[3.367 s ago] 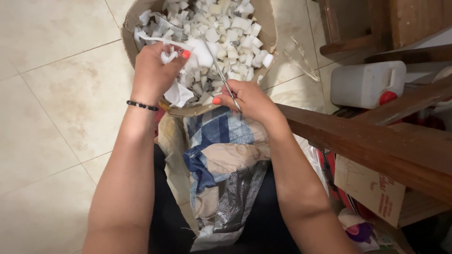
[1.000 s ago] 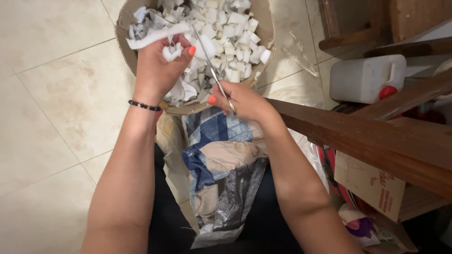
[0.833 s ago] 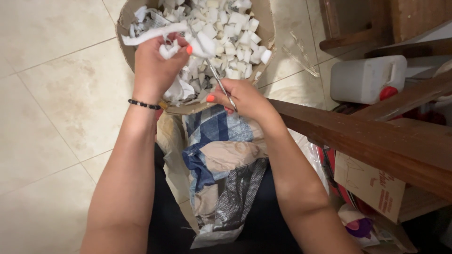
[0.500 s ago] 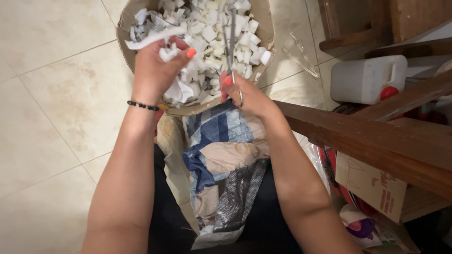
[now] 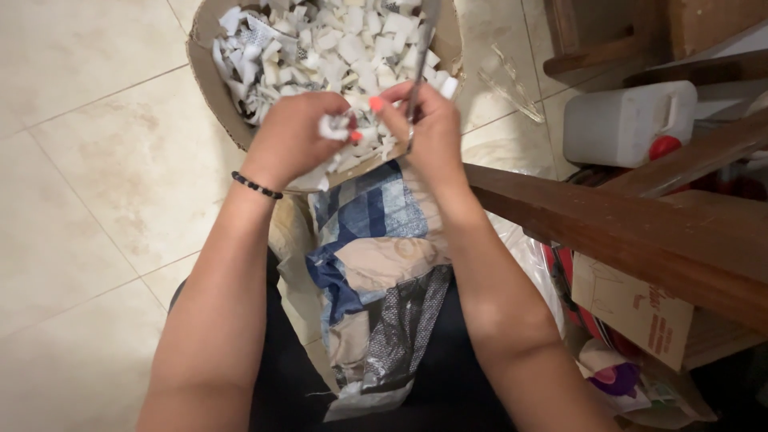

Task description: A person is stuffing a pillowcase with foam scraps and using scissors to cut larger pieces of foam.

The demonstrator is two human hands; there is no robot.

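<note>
My left hand [image 5: 298, 138] pinches a small white fabric scrap [image 5: 332, 127] above a cardboard box [image 5: 210, 84] filled with several white fabric pieces [image 5: 336, 40]. My right hand [image 5: 430, 132] grips a pair of scissors [image 5: 422, 44], blades pointing up and away over the box. The two hands nearly touch at the fingertips. A black bead bracelet [image 5: 256, 186] circles my left wrist. On my lap lies a bag of mixed fabric remnants [image 5: 384, 264], blue, beige and grey.
A dark wooden rail [image 5: 632, 228] runs across the right side, close to my right forearm. A white plastic jug with a red cap [image 5: 628, 124] stands beyond it. A cardboard piece [image 5: 632, 308] and clutter lie underneath. Beige floor tiles [image 5: 96, 160] spread to the left.
The long white strip my left hand held is gone; only a small scrap is left in it. My right hand has swung the scissors upright and moved in beside the left hand.
</note>
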